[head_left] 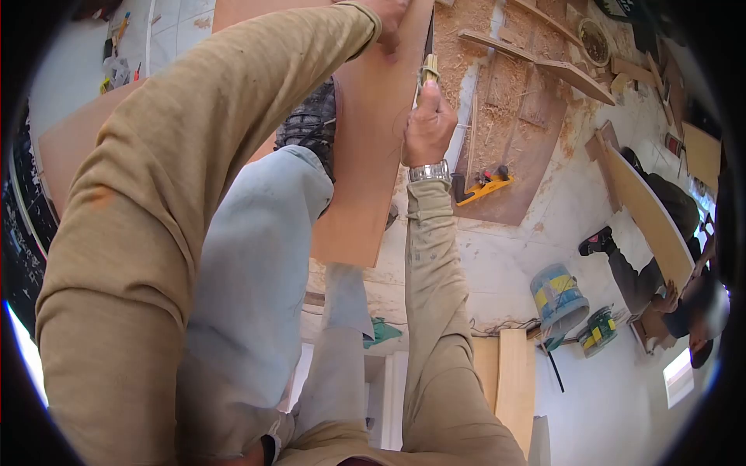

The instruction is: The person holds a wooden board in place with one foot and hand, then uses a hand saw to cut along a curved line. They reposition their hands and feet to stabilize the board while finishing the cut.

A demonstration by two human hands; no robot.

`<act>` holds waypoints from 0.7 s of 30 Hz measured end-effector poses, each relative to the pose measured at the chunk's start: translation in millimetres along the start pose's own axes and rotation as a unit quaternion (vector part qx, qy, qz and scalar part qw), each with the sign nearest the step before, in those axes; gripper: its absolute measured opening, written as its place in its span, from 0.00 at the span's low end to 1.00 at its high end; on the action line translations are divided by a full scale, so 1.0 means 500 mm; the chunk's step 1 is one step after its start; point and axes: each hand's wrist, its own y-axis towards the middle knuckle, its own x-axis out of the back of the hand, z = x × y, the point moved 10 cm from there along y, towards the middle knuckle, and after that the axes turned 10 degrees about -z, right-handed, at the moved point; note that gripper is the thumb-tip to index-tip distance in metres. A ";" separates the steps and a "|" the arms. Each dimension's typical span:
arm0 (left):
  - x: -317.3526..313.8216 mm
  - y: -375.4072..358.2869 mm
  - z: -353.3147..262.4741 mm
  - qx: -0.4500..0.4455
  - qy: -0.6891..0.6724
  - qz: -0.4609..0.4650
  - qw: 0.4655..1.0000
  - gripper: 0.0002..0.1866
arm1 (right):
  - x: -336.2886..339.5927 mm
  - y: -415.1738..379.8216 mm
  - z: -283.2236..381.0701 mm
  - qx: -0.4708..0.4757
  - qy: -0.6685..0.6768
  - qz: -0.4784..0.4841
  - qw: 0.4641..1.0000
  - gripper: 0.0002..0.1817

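A long reddish-brown board (361,155) runs up the middle, under a laced black boot (309,124) at its left edge. Near the top frame edge, my left hand (384,23) rests on this board, partly cut off, with a finger stretched down on its face. At the board's right edge, my right hand (430,130) is closed round a pale wooden handle (430,68) with a binding on it. A thin dark strip extends above the handle along the board's edge; its full shape is hidden.
Shavings cover a brown sheet (505,206), where a yellow tool (486,186) lies. Wood strips (575,78) are at the upper right. A person (637,272) holds a curved-looking board (649,210) at the right, near two buckets (558,295). Pale planks (513,373) lie lower right.
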 end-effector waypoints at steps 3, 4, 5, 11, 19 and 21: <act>0.001 0.001 -0.009 0.000 -0.013 0.003 1.000 0.84 | 0.050 -0.089 -0.015 -0.002 0.021 -0.018 1.000 0.24; 0.000 0.005 -0.011 -0.001 -0.015 0.003 1.000 0.84 | 0.086 -0.142 -0.029 0.007 0.003 -0.036 0.999 0.25; 0.002 0.008 -0.011 -0.002 -0.017 0.002 1.000 0.84 | 0.097 -0.165 -0.028 -0.004 0.010 -0.028 1.000 0.25; -0.011 0.000 -0.010 -0.006 -0.012 0.003 1.000 0.84 | 0.025 -0.023 -0.032 0.026 0.001 -0.013 1.000 0.25; -0.012 0.012 -0.015 -0.024 0.015 0.002 1.000 0.84 | 0.082 -0.163 -0.029 -0.044 0.003 0.003 0.999 0.20; -0.011 0.014 -0.014 -0.027 0.022 -0.005 0.999 0.84 | 0.042 -0.064 0.005 0.024 -0.046 0.008 0.999 0.25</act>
